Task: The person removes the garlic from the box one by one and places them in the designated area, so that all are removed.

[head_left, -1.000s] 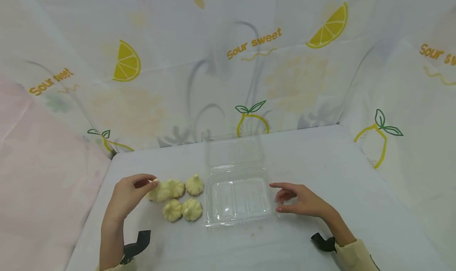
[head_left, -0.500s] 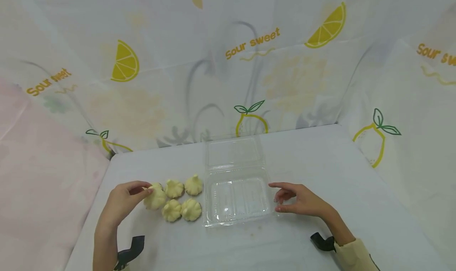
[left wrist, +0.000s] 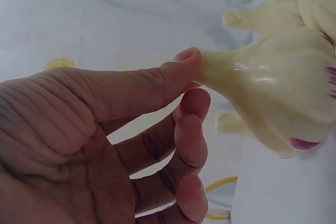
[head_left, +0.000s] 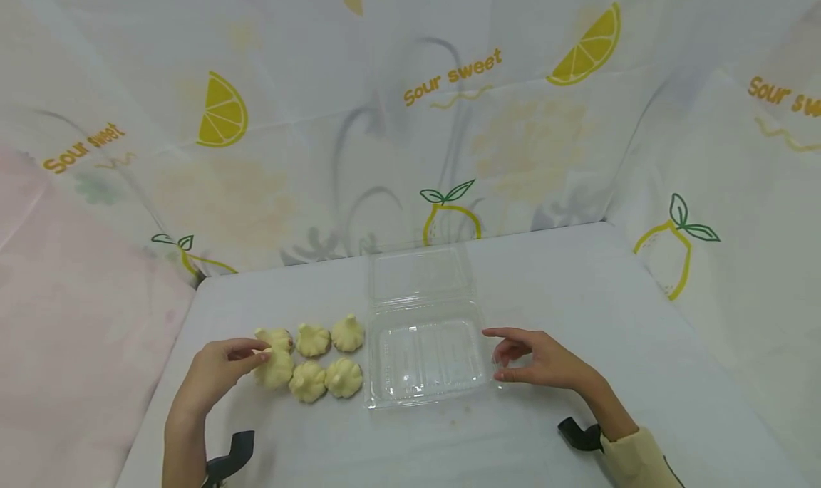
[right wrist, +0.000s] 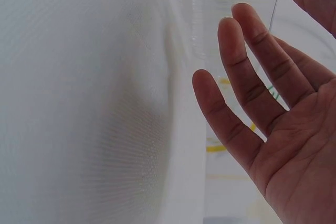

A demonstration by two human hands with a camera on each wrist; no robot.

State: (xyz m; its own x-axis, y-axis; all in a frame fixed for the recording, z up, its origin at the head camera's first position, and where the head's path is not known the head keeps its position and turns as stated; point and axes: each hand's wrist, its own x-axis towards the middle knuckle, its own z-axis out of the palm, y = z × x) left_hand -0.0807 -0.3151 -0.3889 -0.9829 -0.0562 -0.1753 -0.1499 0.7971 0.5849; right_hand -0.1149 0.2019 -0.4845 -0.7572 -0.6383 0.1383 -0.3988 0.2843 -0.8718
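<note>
My left hand (head_left: 214, 374) pinches the thin stem of a pale garlic bulb (head_left: 274, 370) between thumb and fingertips. Purple streaks mark this garlic bulb (left wrist: 283, 85) in the left wrist view. It is at the left end of the near row of garlic. Directly behind it sits another garlic bulb (head_left: 276, 340), partly covered. My right hand (head_left: 545, 360) stays at the right edge of a clear plastic clamshell box (head_left: 378, 395), fingers spread and loosely bent. In the right wrist view its fingers (right wrist: 233, 45) are fairly straight near the box's transparent edge; firm contact cannot be told.
More garlic bulbs stand between the left hand and the box, including a far-row bulb (head_left: 348, 333) and a near-row bulb (head_left: 343, 378). The box's lid (head_left: 420, 274) is folded back on the white table (head_left: 545, 274). A printed cloth wall (head_left: 385, 153) rises behind.
My left hand has moved nearer and slightly left with its garlic bulb, from the far row to the near row, uncovering the bulb behind. The right hand has stayed almost still.
</note>
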